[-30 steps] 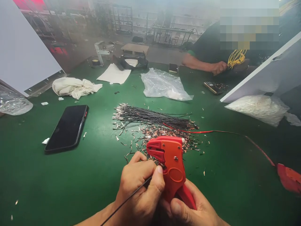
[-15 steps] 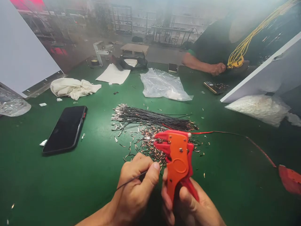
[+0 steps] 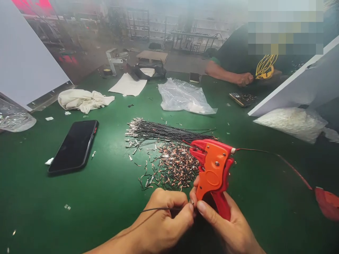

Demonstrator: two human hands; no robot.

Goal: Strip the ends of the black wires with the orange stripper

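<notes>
Between the thumb and fingers of my left hand [image 3: 166, 218] is a thin black wire [image 3: 156, 209], its tip close to my right fingertips. My right hand [image 3: 225, 222] is wrapped round the handle of an orange and red wire stripper [image 3: 213, 173], whose jaws point left and stand apart. The right thumb and a fingertip come close to the wire's end; whether they touch it I cannot tell. Beyond the hands lies a heap of short black and copper wire scraps [image 3: 177, 165]. Behind it rests a bundle of black wires [image 3: 169, 129] with metal terminals at the left end.
A black phone [image 3: 74, 146] lies at left, near a white cloth [image 3: 82, 100]. Clear plastic [image 3: 185, 96] and white paper [image 3: 128, 84] lie farther back. White panels flank the green table [image 3: 106, 211]. Across it, a co-worker's hand [image 3: 244, 79] is near yellow wires [image 3: 265, 70].
The wire stripper has shifted right and away from the scrap heap. My left hand has moved right with the black wire, so its tip is now near my right fingertips.
</notes>
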